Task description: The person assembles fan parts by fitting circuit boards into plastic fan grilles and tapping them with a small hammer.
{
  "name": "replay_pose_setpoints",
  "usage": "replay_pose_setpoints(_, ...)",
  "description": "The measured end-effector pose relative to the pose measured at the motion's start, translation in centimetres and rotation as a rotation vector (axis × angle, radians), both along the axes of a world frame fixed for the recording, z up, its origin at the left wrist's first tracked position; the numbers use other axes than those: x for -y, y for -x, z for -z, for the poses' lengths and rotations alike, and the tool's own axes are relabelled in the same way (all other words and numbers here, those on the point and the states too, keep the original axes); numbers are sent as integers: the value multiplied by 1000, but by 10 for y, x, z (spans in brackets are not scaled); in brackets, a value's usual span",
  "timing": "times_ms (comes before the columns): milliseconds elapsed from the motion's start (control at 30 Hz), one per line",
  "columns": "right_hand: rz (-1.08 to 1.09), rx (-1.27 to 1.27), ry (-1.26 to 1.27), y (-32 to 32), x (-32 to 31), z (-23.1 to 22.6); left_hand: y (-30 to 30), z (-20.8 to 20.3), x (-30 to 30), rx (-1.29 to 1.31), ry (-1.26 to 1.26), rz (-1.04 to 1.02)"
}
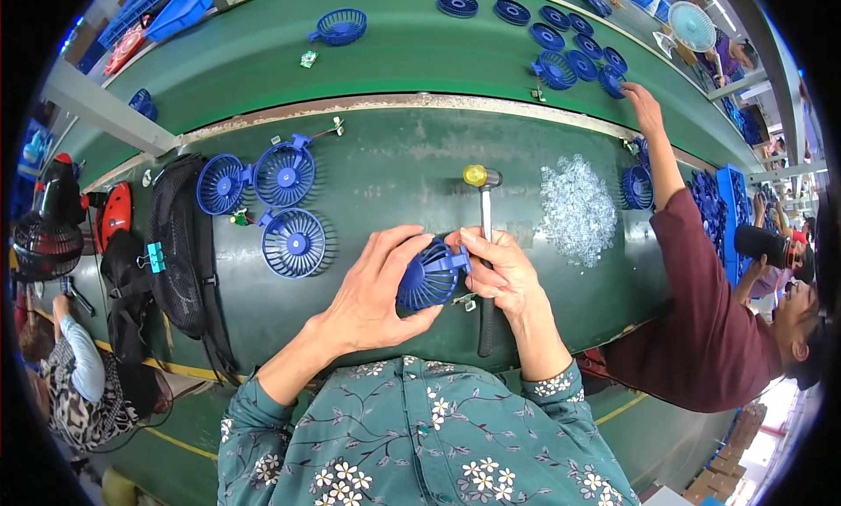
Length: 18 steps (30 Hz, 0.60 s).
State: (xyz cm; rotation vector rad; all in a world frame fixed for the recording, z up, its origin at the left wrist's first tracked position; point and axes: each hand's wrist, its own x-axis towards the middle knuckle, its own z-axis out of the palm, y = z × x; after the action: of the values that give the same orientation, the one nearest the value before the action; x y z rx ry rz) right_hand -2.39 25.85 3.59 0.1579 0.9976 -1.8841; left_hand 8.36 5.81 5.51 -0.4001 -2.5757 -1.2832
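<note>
Two bare hands at centre frame share one blue fan guard [428, 276], left hand [375, 294] cupping its rounded side with fingers curled over, right hand [501, 274] pinching its bracket edge, hammer [484, 243] lying on the green table [385, 169] just beneath the right hand, three blue grilles [282, 175] at left, clear parts heap [576, 206] at right.

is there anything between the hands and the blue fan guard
Nothing visible. The left hand and right hand both already grip the blue fan guard directly; the hammer lies on the green table under the right hand.
</note>
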Motion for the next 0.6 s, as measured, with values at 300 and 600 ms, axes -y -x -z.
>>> replay_pose_setpoints(300, 44, -94, 3, -5, 0, -4, 4, 8, 0, 42, -115, 21)
replay_pose_setpoints(600, 72, -124, -24, -9, 2, -4, 2, 10, 0, 25, -79, 3)
